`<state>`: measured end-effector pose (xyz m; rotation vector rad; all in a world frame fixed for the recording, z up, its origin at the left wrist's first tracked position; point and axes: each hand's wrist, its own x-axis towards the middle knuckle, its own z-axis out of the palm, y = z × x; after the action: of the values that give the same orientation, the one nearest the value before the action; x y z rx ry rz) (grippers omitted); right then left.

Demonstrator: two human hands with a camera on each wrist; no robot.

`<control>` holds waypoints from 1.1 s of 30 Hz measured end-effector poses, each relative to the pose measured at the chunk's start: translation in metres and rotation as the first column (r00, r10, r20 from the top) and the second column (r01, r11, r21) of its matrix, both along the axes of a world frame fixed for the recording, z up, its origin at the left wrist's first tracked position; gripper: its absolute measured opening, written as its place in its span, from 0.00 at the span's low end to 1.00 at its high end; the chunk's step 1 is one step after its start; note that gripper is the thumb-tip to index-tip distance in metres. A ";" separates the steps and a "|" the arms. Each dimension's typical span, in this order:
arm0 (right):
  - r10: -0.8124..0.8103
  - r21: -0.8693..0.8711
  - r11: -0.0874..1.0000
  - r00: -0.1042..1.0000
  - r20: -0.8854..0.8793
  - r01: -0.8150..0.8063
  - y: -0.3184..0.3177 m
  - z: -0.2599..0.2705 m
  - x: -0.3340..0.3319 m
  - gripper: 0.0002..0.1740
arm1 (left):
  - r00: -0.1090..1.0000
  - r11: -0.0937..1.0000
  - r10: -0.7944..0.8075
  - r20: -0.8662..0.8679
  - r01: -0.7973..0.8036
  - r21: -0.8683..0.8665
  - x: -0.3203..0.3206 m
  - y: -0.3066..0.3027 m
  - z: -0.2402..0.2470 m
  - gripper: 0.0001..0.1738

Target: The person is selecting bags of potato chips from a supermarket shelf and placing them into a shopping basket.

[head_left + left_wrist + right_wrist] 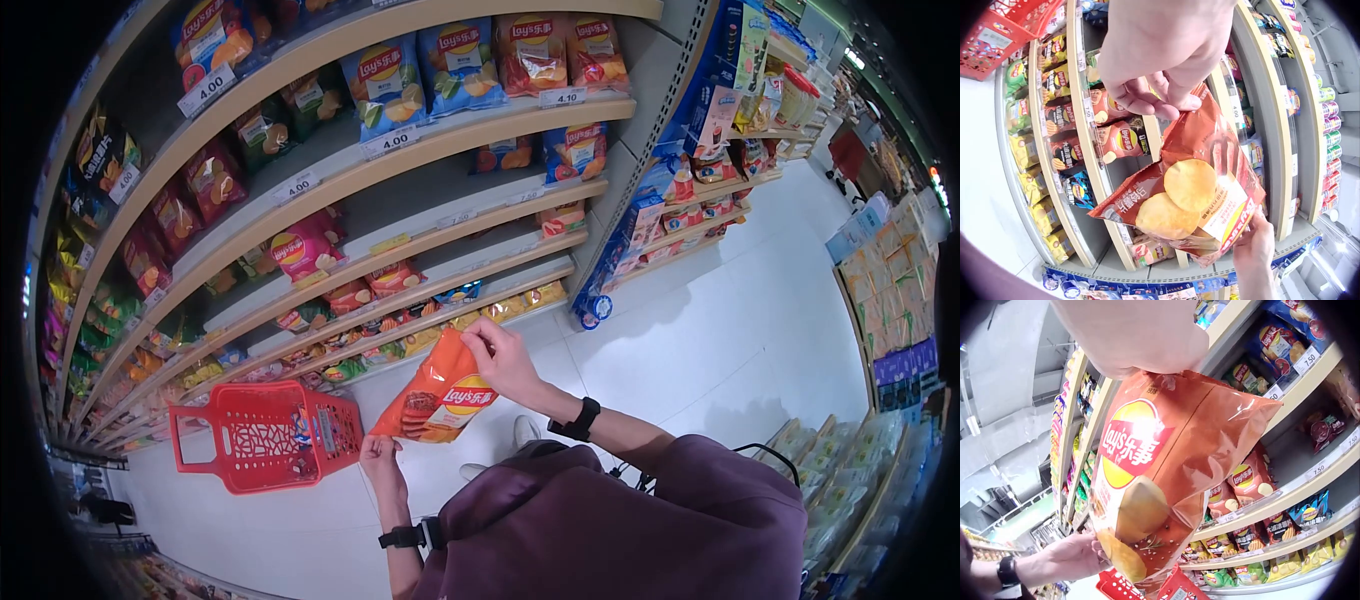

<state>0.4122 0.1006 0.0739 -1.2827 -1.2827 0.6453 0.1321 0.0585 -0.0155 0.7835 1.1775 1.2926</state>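
Observation:
An orange-red bag of Lay's potato chips [432,393] hangs in front of the person, held between both hands. At its lower left corner, the left hand [382,464] pinches the edge with thumb and fingers. The right hand [507,368] grips the opposite end, its thumb over the top edge. Seen from the left wrist, the bag [1194,181] shows printed chips, with the right hand [1255,247] at its far end. In the right wrist view the logo side of the bag [1154,462] is tilted, and the left hand [1072,555] is at its lower end.
A red shopping basket [265,435] stands on the floor beside the left hand. Curved shelves [470,130] stocked with chip bags rise ahead. A blue display rack [650,215] adjoins them on the right. Low stands [890,290] with packets line the right side.

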 end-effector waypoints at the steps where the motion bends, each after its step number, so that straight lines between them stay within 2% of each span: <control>1: 0.008 -0.001 1.000 1.000 -0.021 -0.008 0.001 0.001 0.002 0.07 | 1.000 1.000 0.022 -0.002 -0.022 0.001 0.007 0.005 0.007 0.10; 6: 0.034 0.027 0.999 0.999 0.012 -0.034 -0.006 0.013 0.010 0.06 | 0.997 1.000 -0.018 0.074 0.019 -0.010 0.013 0.008 0.001 0.04; 9: 0.041 0.088 0.995 0.999 0.018 -0.042 -0.011 0.019 0.014 0.04 | 0.996 0.995 -0.083 0.039 0.085 -0.043 0.022 0.004 -0.008 0.11; 12: 0.084 0.179 0.979 0.991 0.102 -0.101 -0.014 0.020 0.022 0.04 | 0.975 0.969 -0.224 0.006 0.224 -0.105 0.041 -0.004 -0.007 0.17; 13: 0.093 0.176 0.978 0.989 0.119 -0.113 -0.017 0.023 0.024 0.04 | 0.959 0.956 -0.282 -0.012 0.280 -0.092 0.047 -0.005 -0.012 0.23; 16: 0.086 0.202 0.973 0.985 0.151 -0.116 -0.025 0.036 0.029 0.03 | 0.884 0.889 -0.443 -0.146 0.413 -0.197 0.067 -0.007 -0.017 0.23; 19: 0.017 0.263 0.963 0.990 0.140 -0.053 -0.023 0.042 0.036 0.03 | 0.889 0.903 -0.428 -0.162 0.411 -0.127 0.094 -0.005 -0.001 0.20; 21: -0.034 0.259 0.966 0.988 0.147 -0.005 -0.021 0.045 0.044 0.03 | 0.854 0.895 -0.446 -0.267 0.423 -0.142 0.104 -0.002 0.010 0.18; 22: -0.034 0.182 0.983 0.993 0.114 0.013 -0.022 0.047 0.049 0.04 | 0.833 0.891 -0.454 -0.316 0.429 -0.150 0.106 -0.001 0.011 0.17; 25: -0.067 -0.034 0.997 0.998 -0.001 0.067 -0.022 0.043 0.064 0.07 | 0.856 0.895 -0.446 -0.260 0.429 -0.124 0.101 -0.001 -0.008 0.11; 29: -0.077 -0.048 0.996 0.981 -0.177 0.069 -0.015 0.015 0.083 0.09 | 0.879 0.885 -0.462 -0.119 0.449 -0.122 0.104 -0.004 0.000 0.06; 33: -0.090 -0.087 0.994 0.965 -0.245 0.070 -0.017 0.006 0.089 0.11 | 0.869 0.885 -0.466 -0.165 0.453 -0.111 0.102 -0.006 0.001 0.08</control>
<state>0.5008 0.0831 0.0795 -1.2660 -1.0039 0.7781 0.2346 0.0528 -0.0142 1.0781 1.0875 0.7901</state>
